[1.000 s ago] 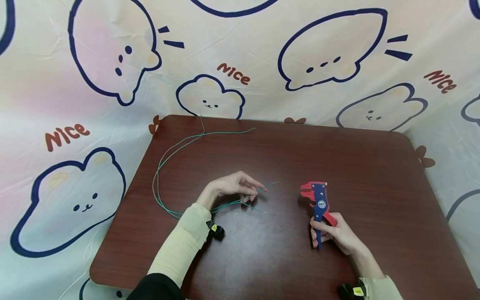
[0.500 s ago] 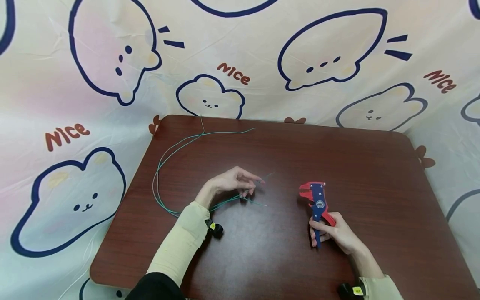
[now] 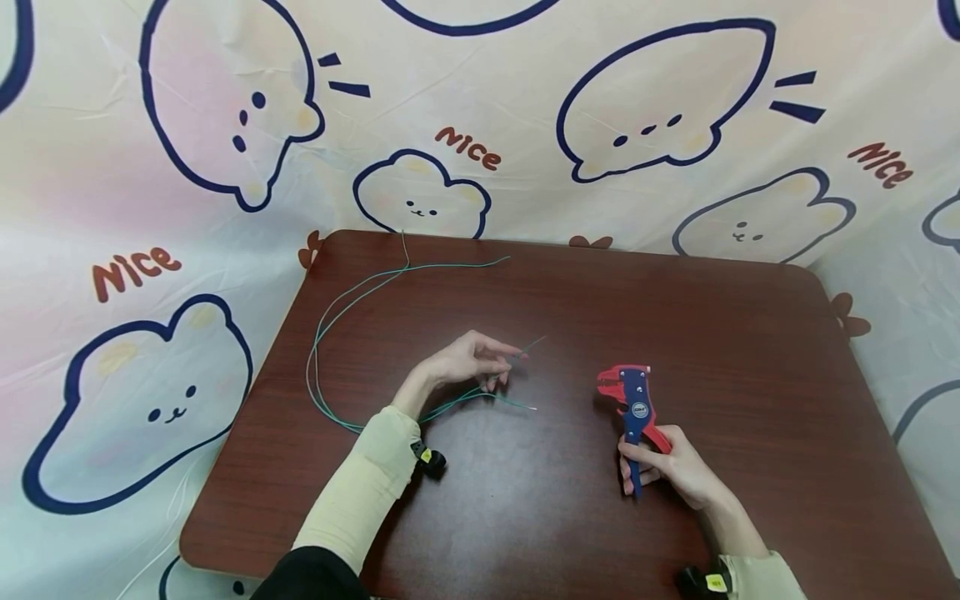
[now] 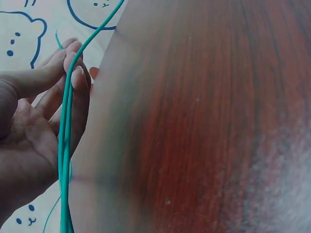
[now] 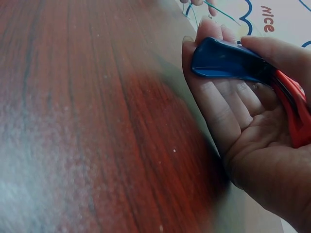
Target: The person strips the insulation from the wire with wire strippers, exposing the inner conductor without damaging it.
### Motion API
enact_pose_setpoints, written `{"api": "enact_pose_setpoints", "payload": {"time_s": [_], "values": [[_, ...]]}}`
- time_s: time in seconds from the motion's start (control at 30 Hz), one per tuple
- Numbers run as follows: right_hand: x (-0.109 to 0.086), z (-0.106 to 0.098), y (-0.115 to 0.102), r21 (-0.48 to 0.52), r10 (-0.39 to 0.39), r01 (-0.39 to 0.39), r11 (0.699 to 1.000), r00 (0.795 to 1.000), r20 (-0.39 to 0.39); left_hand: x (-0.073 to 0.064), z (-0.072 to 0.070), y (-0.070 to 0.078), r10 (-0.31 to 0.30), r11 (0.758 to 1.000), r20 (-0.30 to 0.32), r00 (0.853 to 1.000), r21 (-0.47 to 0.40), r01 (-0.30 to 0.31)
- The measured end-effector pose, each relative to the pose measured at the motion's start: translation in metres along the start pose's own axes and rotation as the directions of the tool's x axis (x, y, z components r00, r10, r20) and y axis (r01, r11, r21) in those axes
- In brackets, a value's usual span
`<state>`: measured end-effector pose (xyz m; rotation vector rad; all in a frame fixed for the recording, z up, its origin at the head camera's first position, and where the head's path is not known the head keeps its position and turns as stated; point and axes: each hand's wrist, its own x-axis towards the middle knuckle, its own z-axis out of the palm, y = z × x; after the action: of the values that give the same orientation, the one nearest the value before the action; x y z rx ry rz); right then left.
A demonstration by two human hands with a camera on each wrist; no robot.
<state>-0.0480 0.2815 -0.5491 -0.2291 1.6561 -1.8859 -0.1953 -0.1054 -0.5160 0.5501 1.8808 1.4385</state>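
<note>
Toward the middle of the table, my left hand (image 3: 468, 360) pinches a thin green wire (image 4: 65, 141) between thumb and fingers. One wire end sticks out past the fingertips, and another end with a pale tip (image 3: 533, 408) extends below the hand. The rest of the wire loops across the table's left side. To the right, my right hand (image 3: 686, 475) grips a red and blue wire stripper (image 3: 637, 404), its red head pointing away from me. In the right wrist view the blue handle (image 5: 231, 59) lies across the fingers, under the thumb. The stripper and wire are apart.
The brown table (image 3: 712, 325) has rounded corners and a wood-grain top. Behind it and to the left hangs a pale cloth (image 3: 525, 200) with cartoon bears. A far wire end (image 3: 487, 264) lies near the back edge.
My left hand has shifted slightly up and to the left with the wire, whose protruding end now points more upward. The right hand and stripper have stayed almost still.
</note>
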Motion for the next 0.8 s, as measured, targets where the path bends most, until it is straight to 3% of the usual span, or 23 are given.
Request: {"api": "enact_pose_setpoints", "payload": {"time_s": [0.4, 0.6, 0.8], "values": [[0.001, 0.001, 0.000, -0.010, 0.014, -0.014, 1.000, 1.000, 0.004, 0.002, 0.006, -0.002, 0.008, 0.999, -0.055, 0.998, 0.047, -0.006], [0.000, 0.000, 0.000, -0.020, 0.022, -0.021, 1.000, 1.000, 0.007, 0.005, 0.012, -0.003, 0.041, 0.981, -0.120, 0.992, 0.191, -0.017], [0.000, 0.000, 0.000, -0.022, 0.022, -0.021, 1.000, 1.000, 0.020, 0.006, 0.021, -0.002, 0.026, 0.958, -0.193, 0.981, 0.284, 0.031]]}}
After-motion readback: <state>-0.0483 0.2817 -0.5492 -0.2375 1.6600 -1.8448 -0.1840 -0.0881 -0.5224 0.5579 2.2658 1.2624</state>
